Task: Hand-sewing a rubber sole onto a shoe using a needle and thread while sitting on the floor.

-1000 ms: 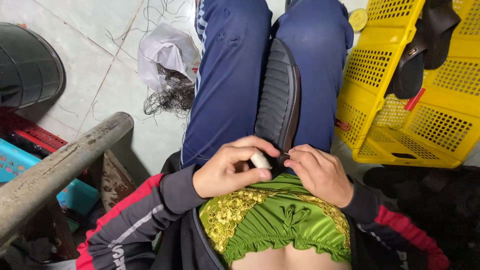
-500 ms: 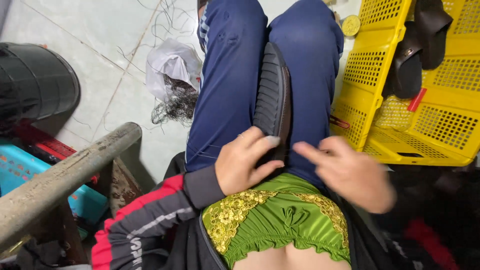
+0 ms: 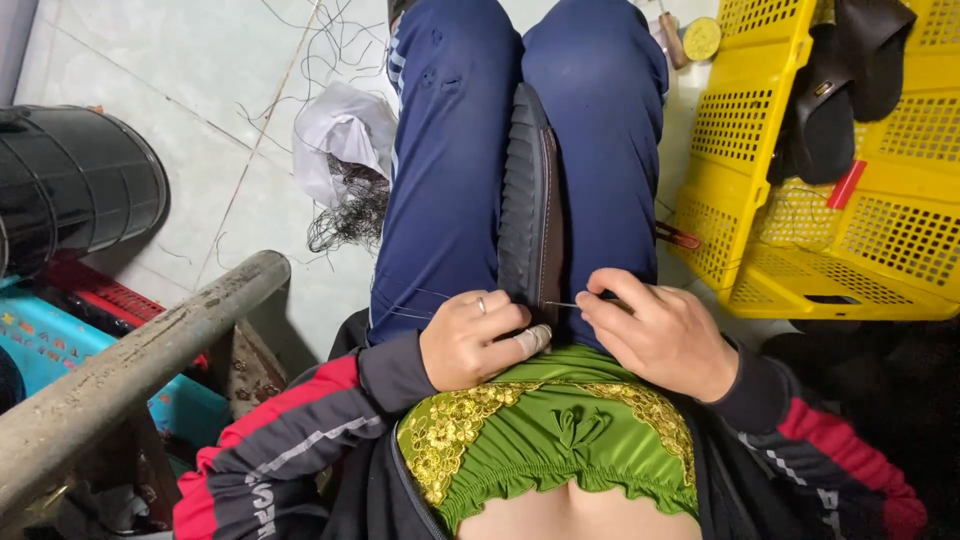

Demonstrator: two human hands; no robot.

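Pale grey floor tiles [image 3: 180,90] fill the upper left of the frame, strewn with loose dark threads and a crumpled white plastic bag [image 3: 340,135] with a tangle of black thread spilling from it. At centre, a black rubber shoe sole with a brown leather edge [image 3: 528,190] stands on its side, wedged between the knees of the seated person's dark blue trousers [image 3: 440,150]. The left hand [image 3: 475,340], low in the middle of the frame, is curled against the heel end of the sole, its taped thumb pressed to the seam and a ring on one finger. The right hand [image 3: 655,335], just to its right, pinches a thin metal needle [image 3: 565,305] whose tip meets the sole's edge between the two hands; fine thread trails leftward across the thigh. Judging by this, the stitching is at the near heel end and in mid-stitch; how much of the seam further up is already sewn cannot be told from this view. A yellow perforated plastic crate [image 3: 800,200] sits at the upper right with dark leather shoe uppers [image 3: 840,90] draped over it. A black ribbed bin [image 3: 75,190] stands at the left, with a worn grey metal bar [image 3: 140,350] below it.
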